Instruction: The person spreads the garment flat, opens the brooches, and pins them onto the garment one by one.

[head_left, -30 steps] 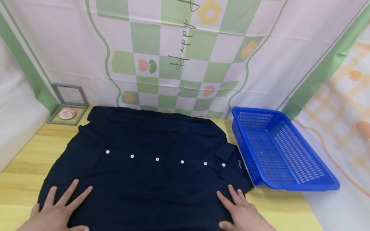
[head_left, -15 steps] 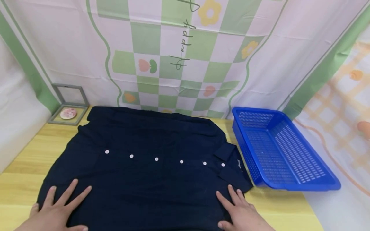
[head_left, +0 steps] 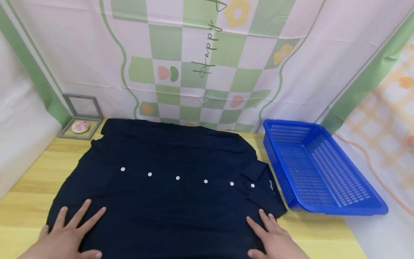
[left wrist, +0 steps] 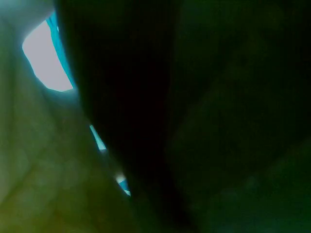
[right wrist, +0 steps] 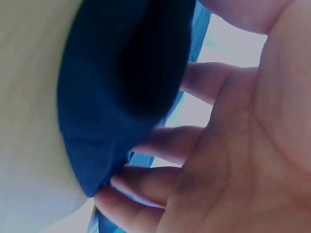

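Head view: state of the hands?

Left hand point(head_left: 66, 237) is laid on the dark navy shirt point(head_left: 155, 208), fingers straight and spread, nothing gripped. Not confirmable from left wrist view — mostly dark and blurred, hand shape cannot be told there.

And the other?

Right hand point(head_left: 276, 239) is rested on the shirt's near right edge, fingers extended, nothing gripped. In right wrist view the palm is shown, with fingertips set against navy cloth. How hard the cloth is pressed cannot be told.

Shirt position?

Spread button side up over the middle of the wood-grain table point(head_left: 29, 194), turned sideways. Collar point(head_left: 266, 201) is pointed right; six white buttons point(head_left: 177, 178) are lined up across it, left to right. Near part is cut off by the bottom of the view. Small pale lettering is seen between the collar flaps, too small to be read.

Surroundings?

Blue perforated basket point(head_left: 318, 210) is placed just beside the collar, on its right; contact cannot be told. Grey hinged frame point(head_left: 86, 116) is set at the back left corner — one half raised, one flat, with a pink-and-white disc point(head_left: 80, 126) inside the flat half. Table is backed by a green-checked cloth point(head_left: 194, 75), "Happy" printed sideways.
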A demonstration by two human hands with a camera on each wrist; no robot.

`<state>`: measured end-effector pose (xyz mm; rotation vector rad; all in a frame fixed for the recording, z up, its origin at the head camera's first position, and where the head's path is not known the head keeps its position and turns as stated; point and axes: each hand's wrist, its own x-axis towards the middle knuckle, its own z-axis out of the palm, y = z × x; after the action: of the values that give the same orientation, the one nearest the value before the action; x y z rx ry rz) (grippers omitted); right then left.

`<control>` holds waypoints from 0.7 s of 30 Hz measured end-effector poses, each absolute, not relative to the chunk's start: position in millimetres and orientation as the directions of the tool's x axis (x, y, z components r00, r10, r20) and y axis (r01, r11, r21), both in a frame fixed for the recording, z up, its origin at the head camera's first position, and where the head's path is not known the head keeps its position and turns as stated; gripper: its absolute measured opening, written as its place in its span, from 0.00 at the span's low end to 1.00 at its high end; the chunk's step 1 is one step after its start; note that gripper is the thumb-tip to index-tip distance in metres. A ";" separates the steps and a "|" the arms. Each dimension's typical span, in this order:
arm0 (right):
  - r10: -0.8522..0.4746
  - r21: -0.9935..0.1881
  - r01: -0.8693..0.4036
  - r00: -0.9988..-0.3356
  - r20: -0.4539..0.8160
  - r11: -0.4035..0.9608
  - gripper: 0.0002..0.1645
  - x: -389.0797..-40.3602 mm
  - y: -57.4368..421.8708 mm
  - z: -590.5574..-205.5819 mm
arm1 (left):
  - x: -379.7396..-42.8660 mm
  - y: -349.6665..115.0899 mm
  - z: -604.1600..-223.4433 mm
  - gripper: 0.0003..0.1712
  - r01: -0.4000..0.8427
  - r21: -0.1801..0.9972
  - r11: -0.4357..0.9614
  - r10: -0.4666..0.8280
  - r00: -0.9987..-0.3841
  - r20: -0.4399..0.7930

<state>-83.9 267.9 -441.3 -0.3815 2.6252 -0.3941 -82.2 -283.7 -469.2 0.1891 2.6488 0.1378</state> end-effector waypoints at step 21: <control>-0.432 -0.194 -0.457 -0.888 0.161 0.868 0.30 -81.9 260.8 -425.5 | -243.7 -343.4 -383.2 0.29 0.251 0.148 0.957 0.247 -0.968 0.042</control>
<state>-81.9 260.8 -425.5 -0.7509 3.1442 -0.3708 -243.7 -343.4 -383.2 0.3982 3.1304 0.2418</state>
